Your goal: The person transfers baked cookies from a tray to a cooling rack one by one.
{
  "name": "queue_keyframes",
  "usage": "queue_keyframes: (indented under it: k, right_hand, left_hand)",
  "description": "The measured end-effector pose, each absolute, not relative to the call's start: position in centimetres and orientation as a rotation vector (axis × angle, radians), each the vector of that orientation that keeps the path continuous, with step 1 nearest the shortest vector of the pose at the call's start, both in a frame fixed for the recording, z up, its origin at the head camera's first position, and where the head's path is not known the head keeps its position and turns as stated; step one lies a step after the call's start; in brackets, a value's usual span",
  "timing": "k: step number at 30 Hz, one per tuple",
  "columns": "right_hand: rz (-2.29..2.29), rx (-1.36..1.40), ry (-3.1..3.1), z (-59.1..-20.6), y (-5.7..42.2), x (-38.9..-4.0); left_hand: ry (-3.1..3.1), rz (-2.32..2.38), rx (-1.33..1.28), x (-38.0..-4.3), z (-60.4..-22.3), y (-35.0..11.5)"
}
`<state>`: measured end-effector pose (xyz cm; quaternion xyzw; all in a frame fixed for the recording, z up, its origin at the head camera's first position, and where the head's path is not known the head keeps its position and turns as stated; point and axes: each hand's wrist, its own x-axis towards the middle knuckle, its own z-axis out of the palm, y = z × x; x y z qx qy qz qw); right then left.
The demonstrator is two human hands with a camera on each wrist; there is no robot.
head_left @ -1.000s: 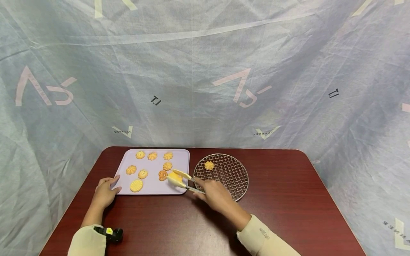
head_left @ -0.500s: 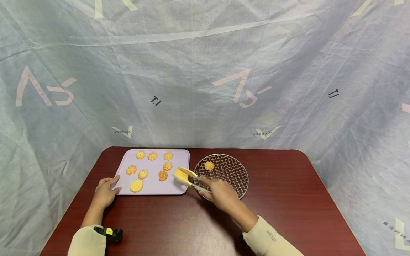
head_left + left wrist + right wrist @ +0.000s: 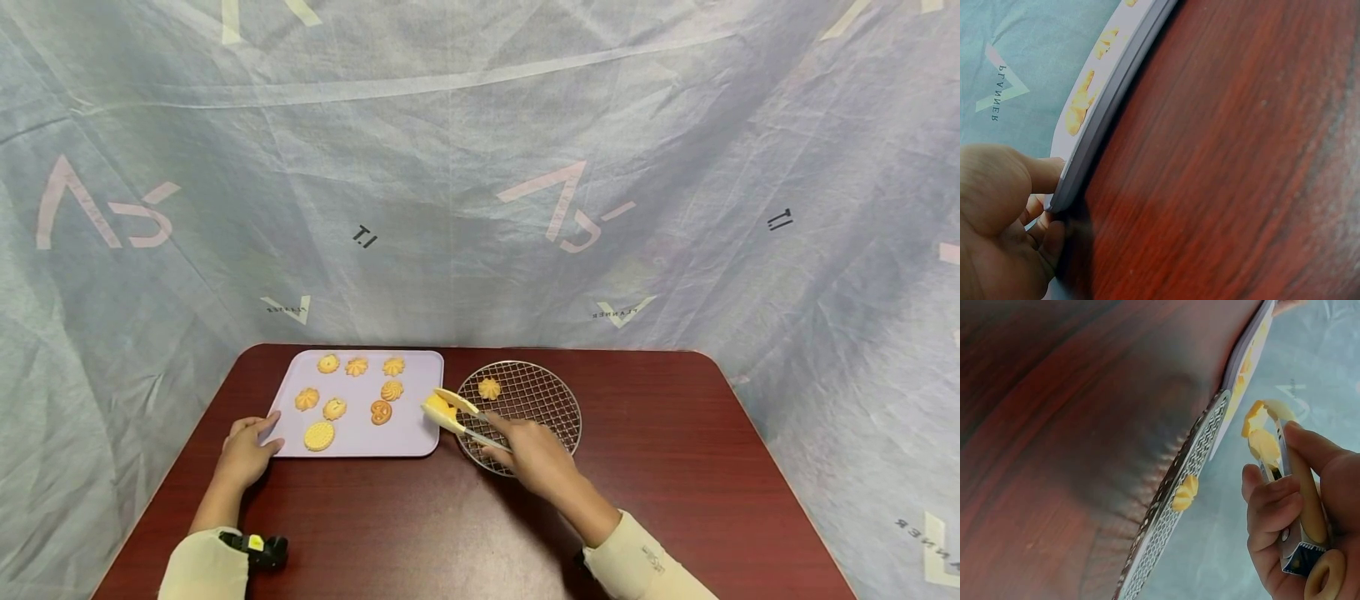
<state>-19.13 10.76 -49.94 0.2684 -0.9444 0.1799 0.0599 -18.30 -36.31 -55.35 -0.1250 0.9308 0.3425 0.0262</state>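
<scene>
At the near left corner of a pale lilac tray (image 3: 420, 442), my left hand (image 3: 247, 450) pinches the rim. The left wrist view has the thumb (image 3: 1044, 174) on top and the other fingers curled beneath. My right hand (image 3: 534, 457) grips a pair of tongs (image 3: 1305, 494) with cream-yellow tips. Between those tips is a yellow cookie (image 3: 1254, 419), held above the gap between the tray's right edge and a round wire rack (image 3: 540, 400). Several cookies lie on the tray, among them a pretzel-shaped one (image 3: 381, 412) and a round one (image 3: 319, 436).
One flower-shaped cookie (image 3: 489, 389) sits on the rack's far left part. Tray and rack stand side by side on a dark red wooden table (image 3: 390, 525). Behind the table hangs a grey printed cloth (image 3: 465, 208).
My right hand has carried the tongs and the yellow cookie rightward, from over the tray towards the rack. My left hand and the tray stay in place.
</scene>
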Motion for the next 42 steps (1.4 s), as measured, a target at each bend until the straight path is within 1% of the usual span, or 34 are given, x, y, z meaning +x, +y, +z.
queue_keyframes:
  k: [25,42]
  right_hand:
    - [0.566,0.68,-2.918,-49.9,14.8,-18.4]
    - [0.548,0.628,-2.912,-50.1,17.4,-16.8]
  left_hand:
    - [2.871,1.048,-0.384,-18.3,-55.3,-36.3]
    - [2.872,1.061,-0.374,-18.2,-55.3,-36.3]
